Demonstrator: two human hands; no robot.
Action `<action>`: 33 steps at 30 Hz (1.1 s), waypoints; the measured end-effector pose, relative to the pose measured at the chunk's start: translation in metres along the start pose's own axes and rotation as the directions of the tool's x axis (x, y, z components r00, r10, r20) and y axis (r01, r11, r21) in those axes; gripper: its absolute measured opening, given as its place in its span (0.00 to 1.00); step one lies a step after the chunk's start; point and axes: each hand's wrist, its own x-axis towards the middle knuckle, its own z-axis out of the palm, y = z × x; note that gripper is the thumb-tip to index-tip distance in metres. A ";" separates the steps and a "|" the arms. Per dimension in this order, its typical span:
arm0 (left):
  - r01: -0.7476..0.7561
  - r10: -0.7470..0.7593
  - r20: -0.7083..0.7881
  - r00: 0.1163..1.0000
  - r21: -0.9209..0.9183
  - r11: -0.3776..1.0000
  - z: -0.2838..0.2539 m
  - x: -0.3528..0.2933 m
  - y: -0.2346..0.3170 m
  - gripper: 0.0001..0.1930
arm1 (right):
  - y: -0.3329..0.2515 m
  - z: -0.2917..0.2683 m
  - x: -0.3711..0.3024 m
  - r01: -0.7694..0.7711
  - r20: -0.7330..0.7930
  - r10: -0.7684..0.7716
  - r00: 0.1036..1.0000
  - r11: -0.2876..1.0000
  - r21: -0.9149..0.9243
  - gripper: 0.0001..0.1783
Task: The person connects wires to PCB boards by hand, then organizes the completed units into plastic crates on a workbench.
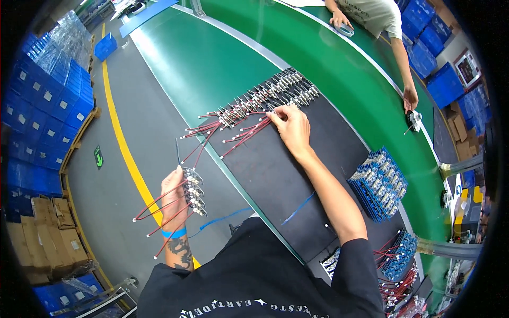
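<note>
Left hand: A short column of small round grey-and-white parts point(195, 193) is gripped in the left hand point(173, 186); their thin red wires point(168, 227) are left trailing past the wrist, presumably so that they are not crushed.
Right hand: The thumb and forefinger of the right hand point(292, 130) are brought together at the lower row; whether anything is pinched there cannot be told.
Wired rows: More such parts are lined up in two slanting rows of grey-and-white wired parts point(254, 100) on the black flat mat point(254, 164); most visible wire ends are pointed toward the left, seemingly for easy reach and less tangling.
Board stack: A squared stack of blue circuit boards point(377, 185) is set right of the forearm, apparently out of its path.
Bench edge: The green bench point(183, 58) is bounded by a pale edge; beyond it, the left hand is held over the grey floor point(114, 175).
Open room: Sideways room is offered over the floor, though reach may be limited by the blue wrist cord point(220, 218). Between the rows and the torso, the mat is spread beneath the right forearm.
</note>
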 end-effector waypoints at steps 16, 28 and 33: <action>0.168 -0.145 0.235 0.961 -0.084 0.982 0.021 -0.002 -0.020 0.13 | 0.016 -0.003 -0.008 0.139 -0.035 -0.152 0.988 0.960 -0.242 0.09; 0.123 -0.154 0.180 0.972 0.172 0.977 0.047 0.002 -0.039 0.13 | -0.038 -0.036 -0.034 -0.339 0.643 -0.016 0.765 0.839 0.425 0.11; 0.136 -0.171 0.294 0.940 0.136 0.981 0.053 0.008 -0.045 0.13 | -0.049 -0.051 -0.045 -0.371 0.791 -0.138 0.596 0.826 0.423 0.08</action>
